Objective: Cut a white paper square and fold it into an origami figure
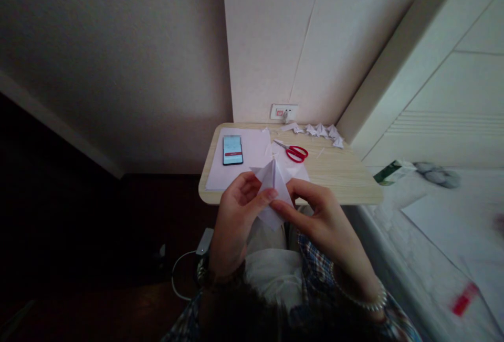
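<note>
A partly folded white paper piece (274, 182) with a pointed top is held up in front of me, just above the near edge of a small wooden table (346, 174). My left hand (236, 221) pinches its left side with thumb and fingers. My right hand (318, 221) pinches its lower right side; a bead bracelet circles that wrist. Both hands are closed on the paper.
On the table lie a phone (232, 149) with a lit screen on white paper sheets (252, 156), red-handled scissors (293, 152), and several small folded paper figures (323, 131) by the wall. A wall socket (283, 111) sits above. A bed (433, 226) with paper sheets is at right.
</note>
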Demonstrator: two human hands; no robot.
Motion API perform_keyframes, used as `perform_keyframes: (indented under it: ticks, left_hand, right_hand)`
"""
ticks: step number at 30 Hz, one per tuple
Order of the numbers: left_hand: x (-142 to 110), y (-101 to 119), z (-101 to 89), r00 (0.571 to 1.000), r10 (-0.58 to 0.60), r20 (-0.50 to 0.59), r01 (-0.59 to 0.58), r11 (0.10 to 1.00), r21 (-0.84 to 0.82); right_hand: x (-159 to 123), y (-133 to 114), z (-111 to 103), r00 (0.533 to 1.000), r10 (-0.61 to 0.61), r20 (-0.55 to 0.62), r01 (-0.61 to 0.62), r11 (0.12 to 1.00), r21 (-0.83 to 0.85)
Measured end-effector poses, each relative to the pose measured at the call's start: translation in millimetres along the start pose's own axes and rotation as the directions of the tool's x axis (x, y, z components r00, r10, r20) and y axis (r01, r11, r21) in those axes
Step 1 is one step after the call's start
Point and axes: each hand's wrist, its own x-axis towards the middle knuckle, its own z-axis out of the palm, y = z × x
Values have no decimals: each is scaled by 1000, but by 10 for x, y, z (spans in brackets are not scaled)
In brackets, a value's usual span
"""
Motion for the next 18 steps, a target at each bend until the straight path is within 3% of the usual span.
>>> perform_keyframes:
  ticks: [3, 8, 18]
  left_hand:
    - [-18, 19, -4, 998, -44, 54, 47, 997, -59]
    - [-18, 34, 26, 995, -7, 101, 19, 994, -110]
    - [-22, 9, 104, 987, 136, -84, -144, 985, -99]
  right_hand:
    - [-25, 0, 1, 1000, -5, 25, 5, 1000, -16]
    - [-52, 0, -9, 999, -15, 33, 15, 1000, -27]
    - [-20, -63, 27, 998, -59, 37, 59, 998, 8]
